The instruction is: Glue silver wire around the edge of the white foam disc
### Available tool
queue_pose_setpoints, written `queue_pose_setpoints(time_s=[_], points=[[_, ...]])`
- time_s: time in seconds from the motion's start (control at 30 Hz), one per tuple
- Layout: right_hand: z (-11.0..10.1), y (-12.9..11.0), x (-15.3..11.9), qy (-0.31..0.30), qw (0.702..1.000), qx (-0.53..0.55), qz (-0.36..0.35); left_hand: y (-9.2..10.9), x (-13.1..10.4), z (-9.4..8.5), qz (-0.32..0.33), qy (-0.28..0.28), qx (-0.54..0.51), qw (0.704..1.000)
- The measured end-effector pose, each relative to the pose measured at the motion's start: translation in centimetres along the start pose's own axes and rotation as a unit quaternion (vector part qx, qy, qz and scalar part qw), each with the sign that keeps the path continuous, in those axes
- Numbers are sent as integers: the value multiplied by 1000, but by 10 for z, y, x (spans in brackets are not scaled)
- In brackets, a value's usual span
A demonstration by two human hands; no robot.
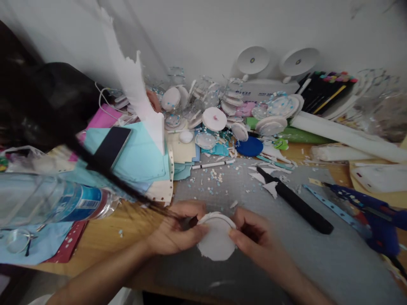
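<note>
A white round disc with a slightly rough lower edge is held between both hands over the grey cutting mat. My left hand pinches its upper left edge, thumb on the face. At the upper right edge my right hand grips it the same way, fingers tucked behind. Along the disc's top runs a raised white rim. Just beyond, small pale confetti pieces lie scattered on the mat. A black-handled tool with torn white scraps at its tip rests right of my right hand.
A blue glue gun lies at the right. To the left are a plastic bottle on its side and a phone on turquoise sheets. Several white discs are heaped at the back. Dark blurred strands cross the left side.
</note>
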State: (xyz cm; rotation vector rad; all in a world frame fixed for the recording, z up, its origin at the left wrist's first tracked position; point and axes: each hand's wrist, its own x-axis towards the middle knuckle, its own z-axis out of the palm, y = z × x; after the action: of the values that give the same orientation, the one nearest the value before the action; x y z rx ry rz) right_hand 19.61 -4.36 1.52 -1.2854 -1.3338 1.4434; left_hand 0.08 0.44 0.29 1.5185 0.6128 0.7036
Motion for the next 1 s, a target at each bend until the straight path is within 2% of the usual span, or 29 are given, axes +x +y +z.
queue_pose_setpoints(time_s=[0.23,0.33,0.43,0.63,1.0], points=[[0,3,-5,-27,999,22,-1,1,1,0,-45,2,-73,996],[-2,8,-7,-55,997,50,19,0,1,1,-54,13,-99,994],[-3,10,-7,-52,997,56,21,-1,1,0,-55,19,-111,992],[0,3,-6,-24,1000,-14,-1,-1,1,0,-46,5,-64,997],[4,0,-6,-55,997,-53,-5,4,4,2,-42,-36,-1,998]])
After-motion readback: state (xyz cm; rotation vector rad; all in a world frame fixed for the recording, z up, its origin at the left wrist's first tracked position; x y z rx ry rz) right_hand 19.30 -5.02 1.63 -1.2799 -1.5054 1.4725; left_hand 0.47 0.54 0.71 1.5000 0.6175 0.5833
